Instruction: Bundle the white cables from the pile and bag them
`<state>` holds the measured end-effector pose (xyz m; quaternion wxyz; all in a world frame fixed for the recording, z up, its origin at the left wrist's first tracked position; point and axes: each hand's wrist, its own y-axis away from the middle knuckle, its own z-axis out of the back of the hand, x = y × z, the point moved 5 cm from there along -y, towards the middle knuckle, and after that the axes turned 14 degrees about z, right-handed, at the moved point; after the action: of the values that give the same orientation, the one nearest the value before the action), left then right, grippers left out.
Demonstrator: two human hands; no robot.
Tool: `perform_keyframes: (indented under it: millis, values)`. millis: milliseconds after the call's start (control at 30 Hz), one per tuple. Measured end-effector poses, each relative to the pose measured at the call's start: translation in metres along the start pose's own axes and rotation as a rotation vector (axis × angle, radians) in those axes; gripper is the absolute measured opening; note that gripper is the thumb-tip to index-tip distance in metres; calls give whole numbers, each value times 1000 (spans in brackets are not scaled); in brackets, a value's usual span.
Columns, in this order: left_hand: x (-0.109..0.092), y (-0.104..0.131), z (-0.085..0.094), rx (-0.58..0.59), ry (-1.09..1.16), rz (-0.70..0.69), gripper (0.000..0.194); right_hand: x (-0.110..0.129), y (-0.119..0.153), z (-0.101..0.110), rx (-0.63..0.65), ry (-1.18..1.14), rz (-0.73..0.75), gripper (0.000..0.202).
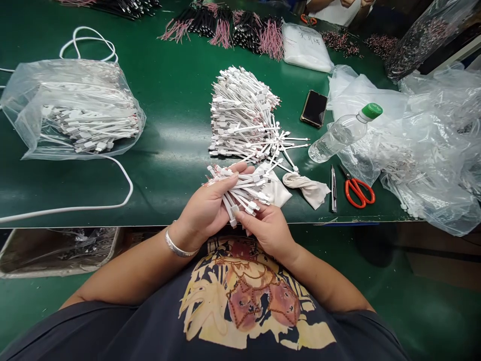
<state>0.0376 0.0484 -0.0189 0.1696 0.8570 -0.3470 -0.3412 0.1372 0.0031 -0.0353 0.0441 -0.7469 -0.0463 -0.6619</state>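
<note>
1 head-worn camera looks forward and down, close over the hands at the green table's near edge.

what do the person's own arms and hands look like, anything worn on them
Both forearms are bare, with no sleeves reaching them and no gloves. The left hand has a plain silver bangle around its wrist. The right hand shows no ring, watch or band. No markings are visible on either arm.

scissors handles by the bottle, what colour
Orange-red handles on the scissors, clear in the head view.
</note>
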Motion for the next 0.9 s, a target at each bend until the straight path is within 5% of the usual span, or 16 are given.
perform_keyframes:
  millis: [300, 600, 900]
  values:
    - [-3, -1, -2, 49, 18, 24, 32, -1, 6, 3, 1, 107, 100, 14]
    - [-5, -1, 0, 13, 15, -6, 36, -16, 10, -9, 58, -571, -425, 23]
    - [-5, 2, -1, -14, 18, -26, 34, -13, 12, -17, 144, -862, -589, 18]
